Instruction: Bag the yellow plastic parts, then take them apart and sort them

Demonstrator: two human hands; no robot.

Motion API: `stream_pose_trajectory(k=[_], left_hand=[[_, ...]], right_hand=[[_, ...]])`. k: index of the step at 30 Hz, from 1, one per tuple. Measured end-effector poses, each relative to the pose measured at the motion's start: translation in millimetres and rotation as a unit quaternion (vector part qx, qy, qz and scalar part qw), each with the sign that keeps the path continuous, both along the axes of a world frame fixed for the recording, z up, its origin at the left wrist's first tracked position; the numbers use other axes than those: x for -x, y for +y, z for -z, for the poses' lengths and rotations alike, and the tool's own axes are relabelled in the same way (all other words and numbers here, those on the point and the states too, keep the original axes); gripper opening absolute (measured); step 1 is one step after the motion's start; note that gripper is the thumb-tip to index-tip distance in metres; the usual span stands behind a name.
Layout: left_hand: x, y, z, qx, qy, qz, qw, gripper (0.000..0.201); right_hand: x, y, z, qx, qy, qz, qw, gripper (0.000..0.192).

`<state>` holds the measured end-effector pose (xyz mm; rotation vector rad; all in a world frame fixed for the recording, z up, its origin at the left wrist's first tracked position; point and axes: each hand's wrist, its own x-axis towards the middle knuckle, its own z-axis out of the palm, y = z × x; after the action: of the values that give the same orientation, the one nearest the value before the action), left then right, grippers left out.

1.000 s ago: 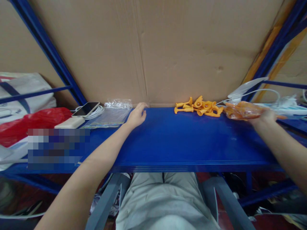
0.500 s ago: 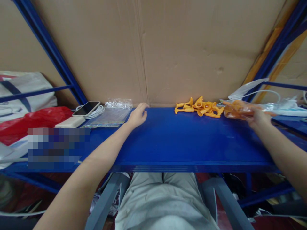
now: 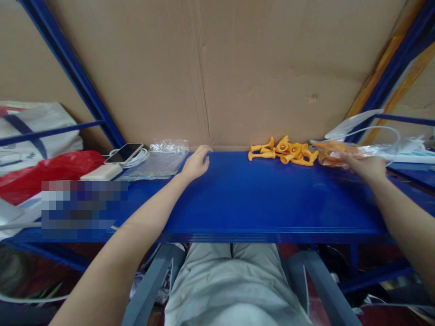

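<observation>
Left hand (image 3: 195, 164) rests released at worktop (image 3: 238, 199) rear edge — middle bare; right hand (image 3: 365, 166) fingers grasp clear bag of orange parts (image 3: 335, 151).

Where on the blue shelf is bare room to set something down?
The middle of the blue shelf is bare, between the left hand and the right hand, in front of the orange plastic parts. Crowded: far left around the clear bags and phone.
</observation>
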<state>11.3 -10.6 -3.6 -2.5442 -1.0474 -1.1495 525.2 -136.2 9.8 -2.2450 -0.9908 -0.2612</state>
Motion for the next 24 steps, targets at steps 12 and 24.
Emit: stream_pose_trajectory(k=[12, 24], left_hand=[[0, 1, 1.6, 0.0, 0.002, -0.001, 1.0, 0.032], [0, 2, 6.1, 0.003, 0.003, -0.014, 1.0, 0.031]], right_hand=[[36, 9, 11.3, 0.02, -0.269, -0.163, 0.949, 0.044], [25, 17, 17.5, 0.113, -0.249, -0.141, 0.951, 0.041]])
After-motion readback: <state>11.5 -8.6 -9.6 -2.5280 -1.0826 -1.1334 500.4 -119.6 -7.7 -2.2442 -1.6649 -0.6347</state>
